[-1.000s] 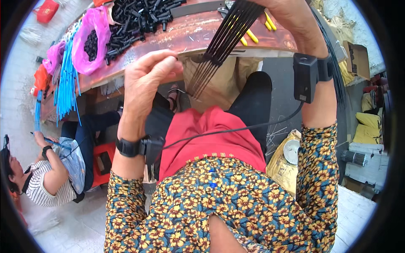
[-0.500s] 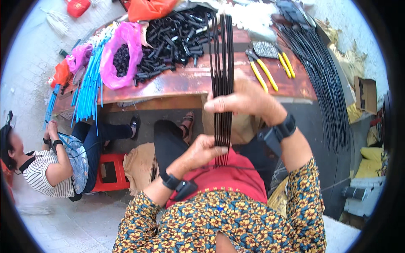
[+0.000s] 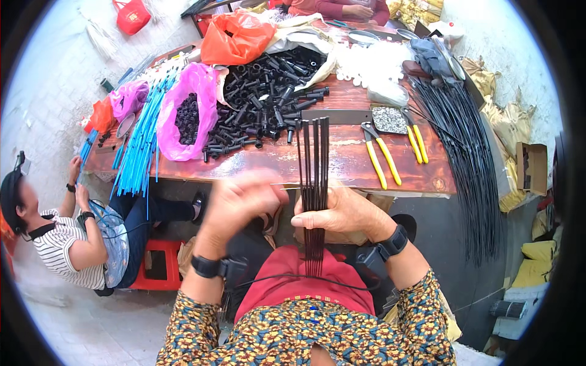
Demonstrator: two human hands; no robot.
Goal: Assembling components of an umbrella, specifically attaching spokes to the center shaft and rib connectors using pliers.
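Note:
A bundle of thin black rods (image 3: 315,165) stands upright before my body, with its lower ends in front of the red apron (image 3: 281,274). My right hand (image 3: 342,213) is closed round its middle, thumb across the front. Just left of the bundle is my left hand (image 3: 241,204), raised and smeared by motion, so its fingers do not show clearly. A very thin light strand (image 3: 342,186) crosses the rods at the height of the left fingertips; whether that hand grips it I cannot make out.
On the wooden table (image 3: 348,158) lie black tubular parts (image 3: 262,91), a pink bag (image 3: 168,137), blue rods (image 3: 137,134), white pieces (image 3: 372,61), yellow-handled pliers (image 3: 383,158) and more black rods (image 3: 470,165) overhanging the right edge. A co-worker (image 3: 73,238) sits at the left.
My left hand has left the lower part of the bundle and risen to its left. The bundle and my right hand sit lower in view, and more of the table shows.

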